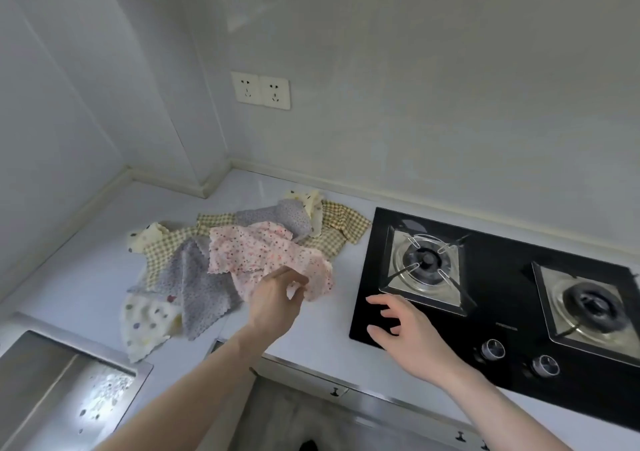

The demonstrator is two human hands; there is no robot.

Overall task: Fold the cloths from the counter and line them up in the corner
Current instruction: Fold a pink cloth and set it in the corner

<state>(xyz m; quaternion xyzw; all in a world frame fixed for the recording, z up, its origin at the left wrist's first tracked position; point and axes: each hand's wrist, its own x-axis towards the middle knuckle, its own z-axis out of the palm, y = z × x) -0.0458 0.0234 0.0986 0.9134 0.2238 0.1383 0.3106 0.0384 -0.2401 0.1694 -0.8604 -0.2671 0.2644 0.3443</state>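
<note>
Several cloths lie in a loose heap on the white counter (86, 277). A pink flowered cloth (256, 253) lies on top, and my left hand (277, 301) pinches its near edge. Under it are a grey flowered cloth (197, 287), a yellow checked cloth (339, 228) and a cream spotted cloth (145, 322) at the heap's near left. My right hand (405, 332) hovers with spread fingers over the near left corner of the black hob, to the right of the heap, holding nothing.
A black glass gas hob (502, 267) with two burners and two knobs fills the counter's right side. A steel sink (52, 381) sits at the near left. The wall corner (221, 170) is behind the heap, with two sockets (261, 90) above it.
</note>
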